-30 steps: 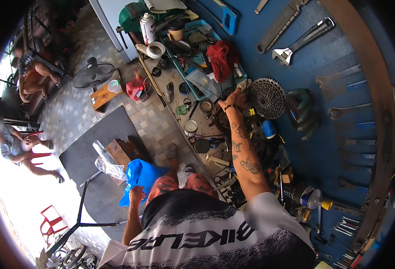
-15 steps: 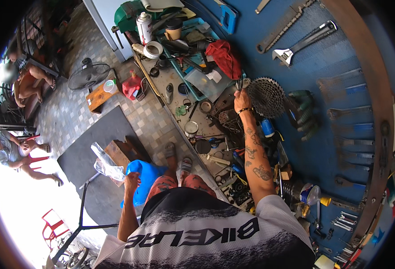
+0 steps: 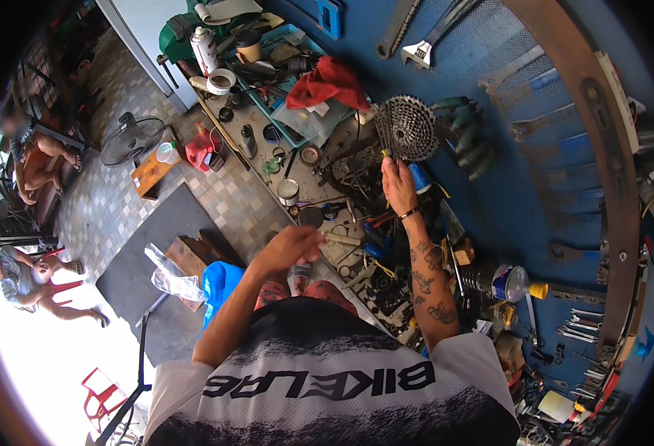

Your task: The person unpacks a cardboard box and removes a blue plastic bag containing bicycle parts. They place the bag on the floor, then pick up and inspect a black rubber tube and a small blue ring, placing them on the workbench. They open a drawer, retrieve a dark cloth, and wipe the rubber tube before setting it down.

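Swinging up from the blue plastic bag (image 3: pixel 220 285), the left hand (image 3: pixel 286 249) is now well below-left of the bicycle cassette (image 3: pixel 415 125), its blurred grip unreadable. That brings it nearer the right hand (image 3: pixel 399 186), just below the cassette, clamped on thin dark rods (image 3: pixel 387 140), perhaps spokes, crossing the cassette's left edge.

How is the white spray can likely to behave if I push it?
The white spray can would probably tip under a high push, standing tall and narrow. Once down, it may roll, being round. Its smooth-looking side might be slippery.
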Demonstrator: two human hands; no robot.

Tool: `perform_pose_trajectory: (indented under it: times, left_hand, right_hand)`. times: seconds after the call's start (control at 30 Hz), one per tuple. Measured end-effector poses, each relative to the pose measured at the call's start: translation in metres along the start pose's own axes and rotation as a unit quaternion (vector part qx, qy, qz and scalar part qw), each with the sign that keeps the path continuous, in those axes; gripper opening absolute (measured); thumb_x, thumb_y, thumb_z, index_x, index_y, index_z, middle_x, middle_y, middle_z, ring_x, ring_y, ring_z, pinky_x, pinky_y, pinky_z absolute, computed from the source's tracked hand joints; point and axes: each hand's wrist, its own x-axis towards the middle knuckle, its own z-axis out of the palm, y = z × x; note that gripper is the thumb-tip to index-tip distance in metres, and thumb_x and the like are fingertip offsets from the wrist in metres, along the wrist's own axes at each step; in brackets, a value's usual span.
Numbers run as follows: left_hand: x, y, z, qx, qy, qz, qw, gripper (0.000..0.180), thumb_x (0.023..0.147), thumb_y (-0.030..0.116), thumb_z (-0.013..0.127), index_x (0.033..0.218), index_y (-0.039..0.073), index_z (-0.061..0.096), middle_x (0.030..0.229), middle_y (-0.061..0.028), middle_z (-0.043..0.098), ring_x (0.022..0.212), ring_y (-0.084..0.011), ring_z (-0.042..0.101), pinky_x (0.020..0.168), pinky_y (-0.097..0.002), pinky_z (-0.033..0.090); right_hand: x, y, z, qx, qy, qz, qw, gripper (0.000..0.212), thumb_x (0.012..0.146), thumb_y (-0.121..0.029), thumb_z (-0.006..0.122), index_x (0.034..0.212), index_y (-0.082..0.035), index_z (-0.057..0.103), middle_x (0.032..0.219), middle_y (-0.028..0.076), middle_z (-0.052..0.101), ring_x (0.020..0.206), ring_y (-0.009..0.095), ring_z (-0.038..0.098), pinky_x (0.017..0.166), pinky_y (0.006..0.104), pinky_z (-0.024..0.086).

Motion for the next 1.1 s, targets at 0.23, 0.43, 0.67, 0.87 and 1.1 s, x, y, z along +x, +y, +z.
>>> perform_pose_trajectory:
  times: [0.23,0.43,0.67,0.87,1.1]
  left_hand:
    - [0.092,0.09,0.062,-0.224,0.099,0.053,0.968,0.085,0.099,0.053,0.067,0.154,-0.004,0.039,0.139,-0.0207,0.056,0.125,-0.0261,0.057,0.097,-0.0365,0.053]
    - [0.124,0.081,0.089,-0.367,0.104,0.03,0.924,0.071,0.101,0.053,0.064,0.14,-0.004,0.046,0.119,-0.0185,0.068,0.108,-0.0233,0.069,0.086,-0.0351,0.057]
    - [0.126,0.023,0.092,-0.2,0.19,0.003,0.961,0.035,0.107,0.027,0.053,0.11,-0.006,0.063,0.074,-0.0124,0.071,0.061,-0.0194,0.07,0.052,-0.0313,0.06]
    - [0.115,0.021,0.084,-0.189,0.242,-0.023,0.951,0.04,0.105,0.023,0.057,0.129,-0.009,0.056,0.087,-0.0157,0.075,0.064,-0.0218,0.073,0.052,-0.0328,0.059]
    - [0.063,0.067,0.063,-0.416,0.143,0.199,0.876,0.054,0.107,0.035,0.058,0.142,-0.003,0.045,0.102,-0.0189,0.076,0.098,-0.0294,0.074,0.071,-0.0339,0.06]
  right_hand:
    - [-0.052,0.012,0.018,-0.248,0.11,-0.154,0.95,0.036,0.107,-0.035,0.054,0.107,0.0,0.058,0.085,0.025,0.069,0.079,0.048,0.066,0.064,0.0555,0.048]
    - [-0.055,0.016,0.014,-0.092,0.225,-0.107,0.964,0.038,0.11,-0.036,0.049,0.107,0.002,0.055,0.086,0.023,0.068,0.078,0.04,0.068,0.067,0.0514,0.048]
    - [-0.04,-0.014,-0.027,0.013,0.205,-0.226,0.952,0.042,0.112,-0.035,0.048,0.11,0.005,0.058,0.072,0.011,0.061,0.061,0.024,0.058,0.057,0.0396,0.045]
    - [-0.048,-0.075,-0.043,-0.128,0.145,-0.329,0.924,0.03,0.111,-0.028,0.051,0.104,0.001,0.057,0.075,0.019,0.064,0.064,0.039,0.062,0.056,0.045,0.045]
    - [-0.089,-0.058,0.016,-0.32,-0.033,-0.182,0.929,0.027,0.109,-0.03,0.051,0.106,-0.003,0.055,0.079,0.025,0.066,0.074,0.048,0.064,0.061,0.0548,0.048]
